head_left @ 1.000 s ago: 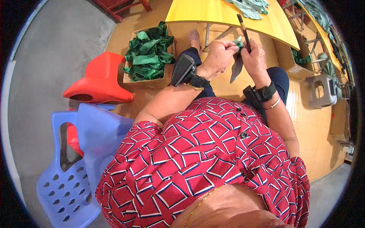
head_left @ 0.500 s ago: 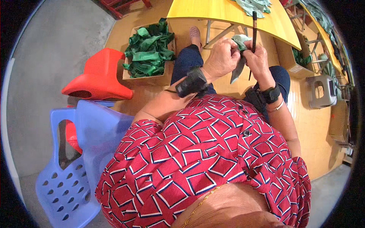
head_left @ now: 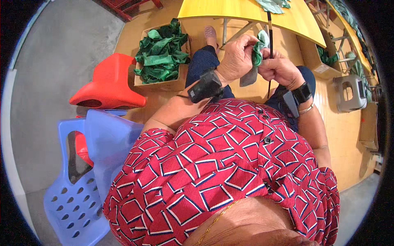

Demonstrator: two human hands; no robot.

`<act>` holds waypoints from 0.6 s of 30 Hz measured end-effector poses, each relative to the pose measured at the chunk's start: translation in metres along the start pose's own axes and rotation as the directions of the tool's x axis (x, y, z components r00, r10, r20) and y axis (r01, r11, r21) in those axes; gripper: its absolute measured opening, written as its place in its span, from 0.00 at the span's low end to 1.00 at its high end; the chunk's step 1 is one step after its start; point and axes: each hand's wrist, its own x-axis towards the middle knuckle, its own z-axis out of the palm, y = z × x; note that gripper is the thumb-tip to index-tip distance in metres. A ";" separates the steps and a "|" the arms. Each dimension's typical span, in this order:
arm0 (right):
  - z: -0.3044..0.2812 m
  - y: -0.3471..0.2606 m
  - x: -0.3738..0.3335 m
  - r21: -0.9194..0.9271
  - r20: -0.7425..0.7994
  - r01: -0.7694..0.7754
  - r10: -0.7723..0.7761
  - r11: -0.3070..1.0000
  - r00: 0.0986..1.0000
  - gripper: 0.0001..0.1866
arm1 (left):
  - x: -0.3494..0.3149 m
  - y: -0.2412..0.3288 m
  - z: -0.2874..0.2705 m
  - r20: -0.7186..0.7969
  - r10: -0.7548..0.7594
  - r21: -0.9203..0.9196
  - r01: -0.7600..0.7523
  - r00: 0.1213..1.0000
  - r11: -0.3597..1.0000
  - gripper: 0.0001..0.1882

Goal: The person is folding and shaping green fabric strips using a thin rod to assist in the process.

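In front of my lap, my left hand [head_left: 237, 60] is closed on a small sewn-looking piece of green fabric [head_left: 257, 53]. Its pale green end sticks up above the fingers, and a greyish part hangs below. Close on its right, my right hand [head_left: 284, 69] is closed round a thin black stick [head_left: 270, 33], which stands nearly upright with its lower end pointing down toward my lap. The right fingertips meet the fabric's edge; whether they also pinch it is hidden.
A cardboard box [head_left: 161, 85] full of green fabric pieces stands on the floor ahead left. A yellow table [head_left: 242, 10] with pale green fabric [head_left: 274, 5] is ahead. Red [head_left: 110, 80] and blue plastic chairs [head_left: 74, 205] stand left; a grey stool [head_left: 350, 93] and another box [head_left: 318, 61] are right.
The fabric has turned, showing more dark green between the hands. My right hand has rotated inward with the stick, which has shifted slightly left. My left hand stays nearly in place.
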 end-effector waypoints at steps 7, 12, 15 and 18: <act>-0.004 0.001 -0.006 0.097 0.034 0.052 -0.055 0.994 0.998 0.04 | 0.007 -0.004 -0.003 0.176 -0.145 -0.086 0.162 0.974 0.983 0.08; 0.003 0.000 -0.004 -0.073 -0.192 0.121 -0.133 0.990 0.972 0.05 | 0.002 -0.017 -0.002 0.268 -0.449 -0.362 0.521 0.852 0.773 0.05; 0.006 0.002 0.003 -0.241 -0.394 0.107 -0.198 0.965 0.898 0.05 | -0.003 -0.033 0.001 0.173 -0.328 -0.110 0.349 0.929 0.931 0.05; 0.014 0.001 0.007 -0.510 -0.471 0.133 -0.406 0.850 0.783 0.04 | -0.007 -0.048 -0.001 0.208 -0.351 -0.123 0.380 0.913 0.917 0.05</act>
